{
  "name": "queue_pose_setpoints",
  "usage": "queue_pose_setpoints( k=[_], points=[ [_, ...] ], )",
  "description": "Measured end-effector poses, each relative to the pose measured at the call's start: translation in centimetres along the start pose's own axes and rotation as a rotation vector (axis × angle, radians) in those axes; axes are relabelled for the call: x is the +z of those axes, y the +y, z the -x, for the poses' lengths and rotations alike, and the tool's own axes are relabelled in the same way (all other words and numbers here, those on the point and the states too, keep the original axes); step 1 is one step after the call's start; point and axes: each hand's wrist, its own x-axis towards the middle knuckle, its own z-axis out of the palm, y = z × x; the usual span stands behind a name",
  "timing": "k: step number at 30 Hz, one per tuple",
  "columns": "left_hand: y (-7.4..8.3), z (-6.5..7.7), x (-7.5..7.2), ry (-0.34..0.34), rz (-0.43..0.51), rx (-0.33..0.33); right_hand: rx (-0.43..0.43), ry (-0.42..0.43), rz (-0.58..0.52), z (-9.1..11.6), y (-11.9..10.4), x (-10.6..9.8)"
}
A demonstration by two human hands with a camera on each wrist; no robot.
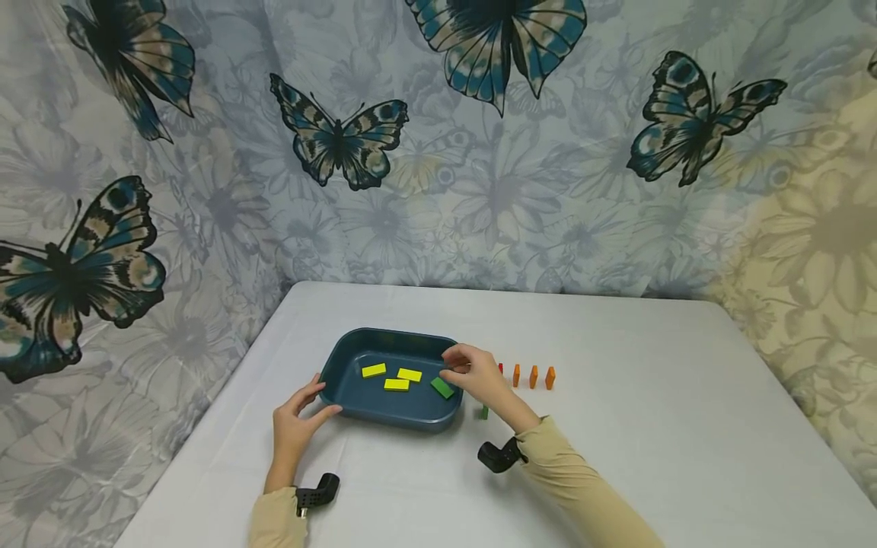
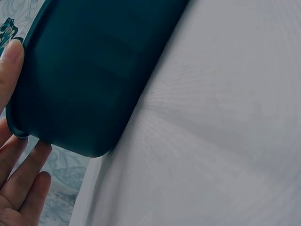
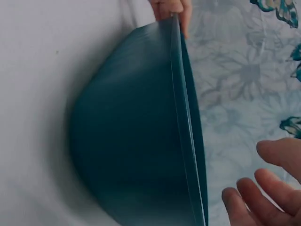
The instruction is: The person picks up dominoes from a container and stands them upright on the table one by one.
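A dark blue-green rectangular tray (image 1: 404, 419) stands on the white table. My left hand (image 1: 294, 422) holds its near left corner, thumb on the near side and fingers at the left end. In the left wrist view, the thumb (image 2: 10, 59) touches the rim. Inside the tray lie yellow blocks (image 1: 396, 385) and a green block (image 1: 441, 387). Over the tray's right end hovers my right hand (image 1: 483, 377), just above the green block. In the right wrist view, its fingers (image 3: 249, 197) are apart, with nothing visible between them.
Right of the tray, orange blocks (image 1: 534, 377) stand upright in a row. Partly behind the right hand are a red block (image 1: 501, 368) and another green block (image 1: 485, 412). A butterfly-patterned cloth (image 1: 507, 213) hangs behind the table (image 1: 651, 426).
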Motion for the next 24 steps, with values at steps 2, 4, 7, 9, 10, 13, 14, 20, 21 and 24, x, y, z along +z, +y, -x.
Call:
queue_pose_setpoints(
  k=[2, 4, 7, 9, 10, 13, 14, 20, 21, 24],
  points=[
    [0.0, 0.1, 0.0, -0.001, 0.005, -0.009, 0.008, -0.012, 0.011, -0.4, -0.3, 0.8],
    [0.0, 0.1, -0.1, -0.004, 0.007, -0.017, 0.009, -0.008, 0.023, -0.7, -0.5, 1.5],
    [0.1, 0.1, -0.1, -0.008, 0.003, -0.027, 0.021, -0.005, 0.066, -1.2, -0.7, 2.5],
    [0.1, 0.1, 0.0, -0.007, -0.003, -0.026, 0.044, -0.024, 0.123, -1.5, -0.6, 3.1],
    [0.1, 0.1, 0.0, -0.005, -0.004, -0.023, 0.057, -0.045, 0.166, -1.7, -0.5, 3.3],
    [0.1, 0.0, 0.1, -0.001, 0.004, -0.013, 0.104, -0.133, 0.299, -2.1, -0.3, 4.0],
    [0.0, 0.0, 0.1, -0.003, 0.004, -0.009, 0.115, -0.161, 0.347, -2.3, -0.2, 4.2],
    [0.0, 0.2, 0.1, -0.003, -0.01, -0.009, 0.171, -0.239, 0.54, -2.8, 0.4, 5.2],
    [0.1, 0.2, 0.1, 0.0, -0.012, -0.011, 0.178, -0.244, 0.559, -2.8, 0.4, 5.4],
    [0.1, 0.1, 0.0, 0.004, -0.014, -0.013, 0.186, -0.247, 0.625, -3.1, 0.3, 5.6]
  ],
)
